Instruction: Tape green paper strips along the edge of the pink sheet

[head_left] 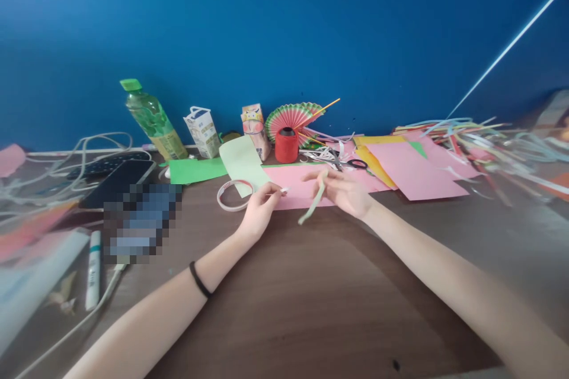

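Observation:
My left hand is closed in a pinch on a small white piece, too small to make out clearly. Its fingertips are over the near edge of a pink paper sheet. To the right, my right hand has a narrow pale green paper strip between its fingers, the strip's lower end hanging down. Beside my left hand stands a roll of tape on its edge. A pale green paper sheet curls up behind the roll. Scissors with black handles lie beyond my right hand.
A red spool, a paper fan, two cartons and a leaning green-capped bottle stand along the blue wall. Pink and yellow sheets and many strips lie right. A blurred-out phone, cables and a marker lie left.

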`<state>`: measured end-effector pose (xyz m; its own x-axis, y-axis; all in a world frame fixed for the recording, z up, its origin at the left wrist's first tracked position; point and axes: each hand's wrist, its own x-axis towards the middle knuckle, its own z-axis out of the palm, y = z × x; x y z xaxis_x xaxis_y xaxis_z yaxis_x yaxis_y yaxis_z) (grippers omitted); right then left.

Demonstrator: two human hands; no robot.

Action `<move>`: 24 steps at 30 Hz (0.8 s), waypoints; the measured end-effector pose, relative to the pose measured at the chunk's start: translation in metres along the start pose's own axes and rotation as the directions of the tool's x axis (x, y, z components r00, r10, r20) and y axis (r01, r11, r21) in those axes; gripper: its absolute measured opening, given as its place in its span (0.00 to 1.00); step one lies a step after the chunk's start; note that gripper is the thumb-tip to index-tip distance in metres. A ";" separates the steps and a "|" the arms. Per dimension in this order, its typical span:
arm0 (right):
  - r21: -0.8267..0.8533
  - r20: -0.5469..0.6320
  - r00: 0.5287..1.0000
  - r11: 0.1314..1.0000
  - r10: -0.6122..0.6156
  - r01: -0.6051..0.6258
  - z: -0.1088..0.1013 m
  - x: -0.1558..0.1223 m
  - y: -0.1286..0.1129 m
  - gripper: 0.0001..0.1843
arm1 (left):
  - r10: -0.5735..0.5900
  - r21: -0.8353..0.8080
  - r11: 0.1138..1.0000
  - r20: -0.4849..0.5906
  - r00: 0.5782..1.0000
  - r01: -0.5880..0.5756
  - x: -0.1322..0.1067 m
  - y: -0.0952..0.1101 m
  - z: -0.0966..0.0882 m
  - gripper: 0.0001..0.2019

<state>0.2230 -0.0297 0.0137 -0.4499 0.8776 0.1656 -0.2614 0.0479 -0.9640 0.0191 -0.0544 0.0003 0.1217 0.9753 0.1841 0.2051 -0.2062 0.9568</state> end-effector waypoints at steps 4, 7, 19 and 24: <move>0.005 0.223 0.968 0.993 0.114 -0.118 0.010 -0.002 0.006 0.08 | 0.082 0.075 0.994 0.045 0.996 -0.085 -0.001 0.000 0.001 0.07; 0.016 0.202 0.974 0.994 0.099 -0.105 0.015 -0.002 0.005 0.09 | 0.132 0.117 0.983 0.068 0.989 -0.139 -0.002 0.000 0.001 0.07; -0.086 -0.225 0.949 0.974 -0.223 0.208 -0.030 0.010 -0.019 0.06 | 0.097 0.438 0.891 0.078 0.992 -0.122 0.003 0.003 -0.003 0.11; -0.310 -0.487 0.852 0.950 -0.193 0.038 -0.079 0.012 -0.027 0.06 | 0.079 0.785 0.592 0.167 0.983 -0.181 0.010 -0.002 -0.012 0.18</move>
<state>0.2920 0.0178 0.0251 0.0833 0.9705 0.2261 -0.0011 0.2270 -0.9739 0.0083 -0.0430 0.0030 0.2977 0.9292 0.2188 0.8621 -0.3601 0.3565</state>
